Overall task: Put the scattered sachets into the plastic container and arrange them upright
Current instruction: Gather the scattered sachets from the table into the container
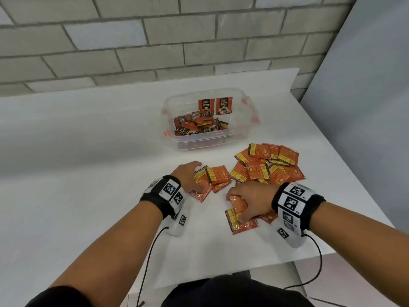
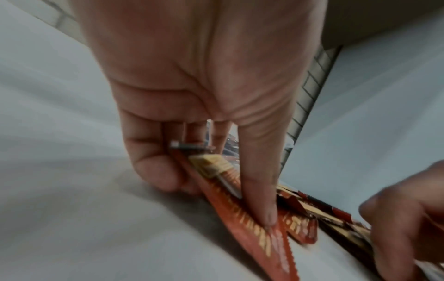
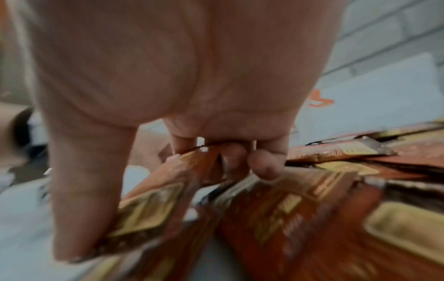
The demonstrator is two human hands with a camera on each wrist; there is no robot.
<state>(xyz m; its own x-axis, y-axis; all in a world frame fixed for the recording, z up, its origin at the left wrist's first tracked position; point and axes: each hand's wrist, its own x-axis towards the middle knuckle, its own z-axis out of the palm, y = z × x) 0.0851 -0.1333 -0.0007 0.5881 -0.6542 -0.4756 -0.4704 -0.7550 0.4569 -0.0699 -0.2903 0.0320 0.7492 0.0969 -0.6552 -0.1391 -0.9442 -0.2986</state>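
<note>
A clear plastic container stands mid-table with several orange sachets inside; two sachets stand upright against its far wall, the others lie loose. A pile of scattered sachets lies to its near right. My left hand grips a small bunch of sachets on the table, thumb pressing on top. My right hand curls round other sachets at the near side of the pile.
The white table meets a grey brick wall at the back. Its right edge runs close past the pile, and the near edge sits just below my right wrist. Cables hang from both wristbands.
</note>
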